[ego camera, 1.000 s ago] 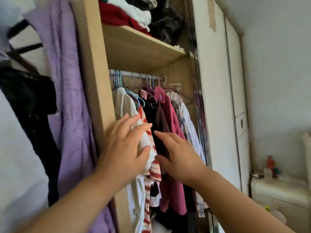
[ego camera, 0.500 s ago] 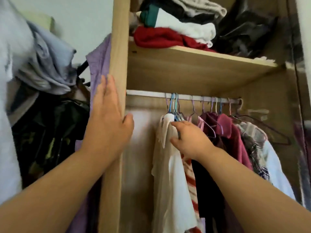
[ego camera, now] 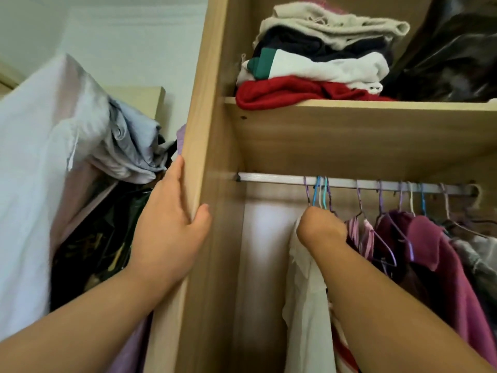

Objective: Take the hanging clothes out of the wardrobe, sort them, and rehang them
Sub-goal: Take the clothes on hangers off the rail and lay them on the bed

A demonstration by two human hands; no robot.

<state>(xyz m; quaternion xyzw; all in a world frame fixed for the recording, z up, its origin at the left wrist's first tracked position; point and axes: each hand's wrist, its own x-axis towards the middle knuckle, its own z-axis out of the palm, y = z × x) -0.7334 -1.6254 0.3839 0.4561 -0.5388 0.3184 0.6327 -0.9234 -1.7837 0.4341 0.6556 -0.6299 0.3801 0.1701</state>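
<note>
Clothes (ego camera: 430, 251) crowded right; rail's (ego camera: 269, 176) left free

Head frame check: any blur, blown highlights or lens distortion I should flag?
Head view: soft throughout, with the right hand and hangers smeared; white cloth at left nearly blown out; pale glow washes the back panel under the rail; wardrobe side leans from the wide lens.

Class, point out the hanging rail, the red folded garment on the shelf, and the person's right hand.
hanging rail (ego camera: 271, 177), head view, bare left stretch of the bar.
red folded garment (ego camera: 279, 94), head view, its front fold.
right hand (ego camera: 321, 227), head view, back of the hand, gripping the hangers (ego camera: 316, 192).
</note>
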